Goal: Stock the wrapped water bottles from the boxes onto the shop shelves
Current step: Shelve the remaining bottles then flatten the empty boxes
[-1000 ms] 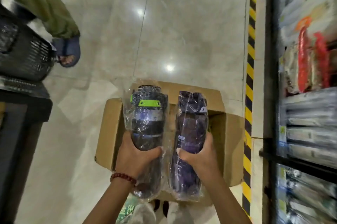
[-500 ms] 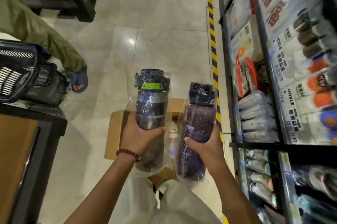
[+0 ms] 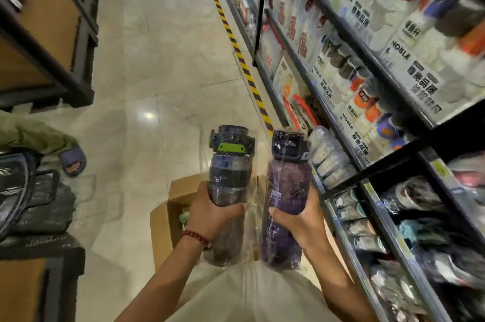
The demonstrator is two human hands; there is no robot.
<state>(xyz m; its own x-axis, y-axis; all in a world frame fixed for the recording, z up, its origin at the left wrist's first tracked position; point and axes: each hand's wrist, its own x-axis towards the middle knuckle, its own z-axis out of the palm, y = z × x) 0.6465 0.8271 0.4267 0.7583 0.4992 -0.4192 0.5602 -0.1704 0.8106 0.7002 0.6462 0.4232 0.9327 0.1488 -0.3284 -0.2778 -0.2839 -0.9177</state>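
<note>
Beside shelves (image 3: 349,153): each hand grips wrapped bottle.

Left hand (image 3: 210,212) is gripping a dark grey-black wrapped bottle (image 3: 228,190) showing a lime green clip on its black cap; a red bead bracelet (image 3: 197,237) is circling that wrist. Right hand (image 3: 301,216) is gripping a purple wrapped bottle (image 3: 286,195) wearing a dark cap; clear film is glinting on both. Brown cardboard box (image 3: 168,222) is sitting on glossy beige tile floor (image 3: 162,64). Yellow-black striped tape (image 3: 236,46) is running along the dark grey shelves (image 3: 341,135), white packs there showing red characters and orange patches. Olive green trouser leg (image 3: 34,135) and blue sandal (image 3: 73,160) are showing at left.
</note>
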